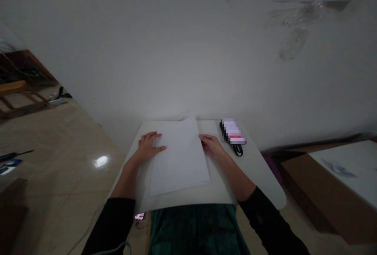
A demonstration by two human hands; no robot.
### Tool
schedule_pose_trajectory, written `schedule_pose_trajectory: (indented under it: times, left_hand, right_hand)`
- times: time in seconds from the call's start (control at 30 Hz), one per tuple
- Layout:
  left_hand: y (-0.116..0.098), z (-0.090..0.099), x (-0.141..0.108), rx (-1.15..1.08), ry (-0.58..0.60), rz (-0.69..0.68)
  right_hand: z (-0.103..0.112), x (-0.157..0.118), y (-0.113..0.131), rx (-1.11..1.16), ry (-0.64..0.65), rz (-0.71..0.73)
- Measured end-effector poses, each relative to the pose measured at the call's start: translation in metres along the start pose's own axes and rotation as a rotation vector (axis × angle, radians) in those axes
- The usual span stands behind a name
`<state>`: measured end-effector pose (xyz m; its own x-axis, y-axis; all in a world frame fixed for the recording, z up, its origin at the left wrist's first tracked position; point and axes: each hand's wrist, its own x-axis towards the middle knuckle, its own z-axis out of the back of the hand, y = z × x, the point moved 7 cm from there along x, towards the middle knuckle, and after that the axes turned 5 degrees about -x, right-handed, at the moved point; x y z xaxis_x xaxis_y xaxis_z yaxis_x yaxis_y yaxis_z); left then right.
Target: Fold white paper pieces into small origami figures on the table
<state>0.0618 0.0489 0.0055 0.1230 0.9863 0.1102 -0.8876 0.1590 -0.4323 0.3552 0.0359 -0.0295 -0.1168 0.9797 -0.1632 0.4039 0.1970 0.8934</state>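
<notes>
A white sheet of paper (180,160) lies on the small white table (247,176), slightly turned, its far right corner near the wall. My left hand (149,147) rests at the sheet's left edge, fingers spread, with the thumb and a fingertip on the paper. At the right edge my right hand (211,145) has its fingers together, pinching the paper's side. Whether there is more than one sheet I cannot tell.
A phone (233,131) with a black strap lies at the table's back right. The wall (188,50) stands right behind the table. A cardboard box (326,192) is at the right, a wooden stool (14,88) at the far left.
</notes>
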Motion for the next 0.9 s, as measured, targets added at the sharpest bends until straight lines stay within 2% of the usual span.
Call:
schedule_pose_trajectory:
  times: [0.23,0.33,0.6,0.67,0.73,0.77,0.83,0.9]
  left_hand:
    - [-0.001,0.001,0.0,-0.025,-0.018,-0.023]
    - [-0.001,0.001,0.0,-0.027,-0.024,-0.014]
    - [-0.002,0.003,-0.002,-0.028,-0.019,-0.008]
    - [-0.006,0.005,-0.003,-0.033,-0.062,-0.009]
    - [-0.021,0.005,-0.003,-0.07,-0.113,-0.079]
    - [-0.034,0.003,-0.003,-0.115,-0.111,-0.157]
    - [-0.063,-0.012,-0.003,-0.296,0.045,-0.313]
    - [-0.087,-0.029,-0.001,-0.441,0.199,-0.33]
  right_hand:
    - [0.0,0.004,-0.001,-0.108,-0.023,0.087]
    - [0.001,0.004,0.0,-0.096,-0.052,0.071]
    - [0.001,0.004,0.0,-0.13,-0.026,0.064]
    - [0.001,0.005,-0.002,-0.145,-0.039,0.083]
    - [0.002,0.007,-0.004,-0.155,-0.047,0.093]
    - [0.001,0.007,-0.005,-0.166,-0.049,0.101]
    - [0.0,0.007,-0.004,-0.213,-0.054,0.134]
    - [-0.003,0.006,-0.001,-0.286,-0.05,0.193]
